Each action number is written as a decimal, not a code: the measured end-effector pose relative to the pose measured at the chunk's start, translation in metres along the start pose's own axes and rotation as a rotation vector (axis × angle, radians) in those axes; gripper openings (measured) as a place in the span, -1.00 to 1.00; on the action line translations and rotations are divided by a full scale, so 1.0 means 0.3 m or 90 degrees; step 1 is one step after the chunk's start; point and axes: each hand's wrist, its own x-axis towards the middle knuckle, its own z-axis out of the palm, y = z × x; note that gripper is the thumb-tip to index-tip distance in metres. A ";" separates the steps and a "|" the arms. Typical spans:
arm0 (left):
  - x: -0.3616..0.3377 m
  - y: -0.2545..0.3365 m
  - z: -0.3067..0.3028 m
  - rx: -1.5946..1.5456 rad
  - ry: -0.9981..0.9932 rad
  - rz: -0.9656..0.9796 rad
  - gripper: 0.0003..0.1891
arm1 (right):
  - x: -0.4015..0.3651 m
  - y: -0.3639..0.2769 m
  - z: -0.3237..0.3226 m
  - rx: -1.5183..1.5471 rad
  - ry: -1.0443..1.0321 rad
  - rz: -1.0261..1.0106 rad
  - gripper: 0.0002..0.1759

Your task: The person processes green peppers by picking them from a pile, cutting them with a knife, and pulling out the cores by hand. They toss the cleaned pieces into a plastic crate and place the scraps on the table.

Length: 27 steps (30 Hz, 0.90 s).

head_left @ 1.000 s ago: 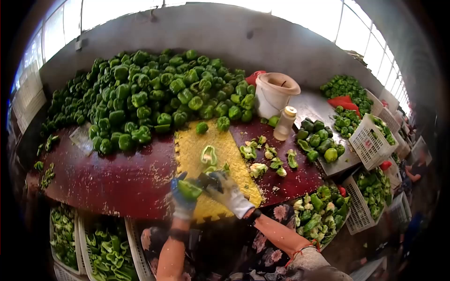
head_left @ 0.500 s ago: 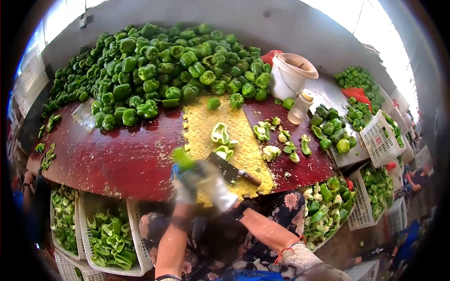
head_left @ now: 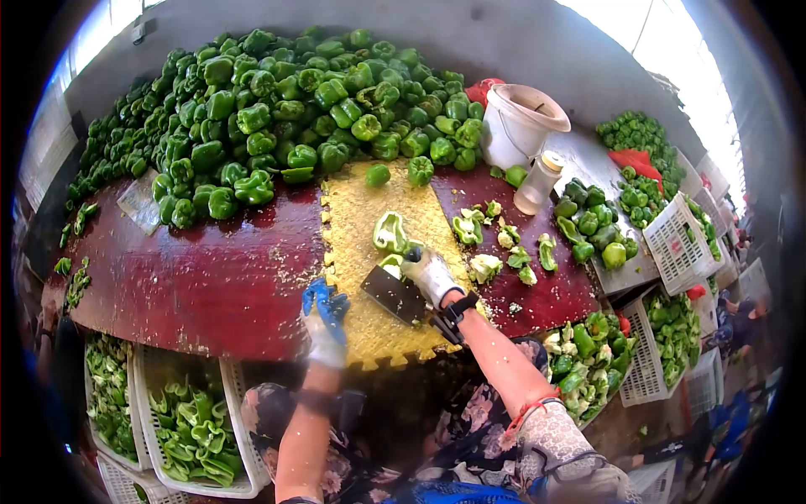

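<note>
My right hand (head_left: 430,277), in a whitish glove with dark fingertips, reaches over the yellow mat (head_left: 357,227) and closes on a cut green pepper piece (head_left: 412,251), mostly hidden by the fingers. Beside it lie a hollow pepper half (head_left: 389,231) and another cut piece (head_left: 392,265). A cleaver (head_left: 392,294) rests flat below, its handle partly covered by my right wrist. My left hand (head_left: 325,323), in a blue and white glove, is at the mat's left edge, fingers loosely apart and holding nothing.
A large heap of whole green peppers (head_left: 277,109) covers the back. Pepper cores and scraps (head_left: 485,268), a jar (head_left: 539,183) and a white bucket (head_left: 512,126) stand right. Crates of cut peppers (head_left: 197,428) sit below left; more crates (head_left: 682,244) are at right.
The hands were together with a green pepper piece, blurred. That piece is gone from my left hand. My right hand has moved up and right to the cut pepper on the mat.
</note>
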 end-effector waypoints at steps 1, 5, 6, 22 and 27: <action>-0.001 -0.005 0.001 0.004 -0.001 0.000 -0.72 | 0.017 -0.002 0.007 0.004 -0.001 0.002 -0.40; -0.020 0.016 0.017 0.003 -0.010 -0.022 -0.74 | 0.125 -0.011 0.019 0.090 0.106 -0.081 -0.68; -0.013 0.016 0.013 0.007 -0.012 -0.011 -0.74 | 0.134 -0.013 0.000 0.068 0.162 -0.136 -0.68; -0.016 0.042 0.010 0.114 -0.368 0.175 -0.52 | -0.270 -0.143 0.059 0.015 -0.120 -0.391 -0.32; -0.052 0.113 0.047 0.225 -0.373 0.154 -0.56 | -0.286 -0.133 0.068 -0.201 -0.109 -0.534 -0.32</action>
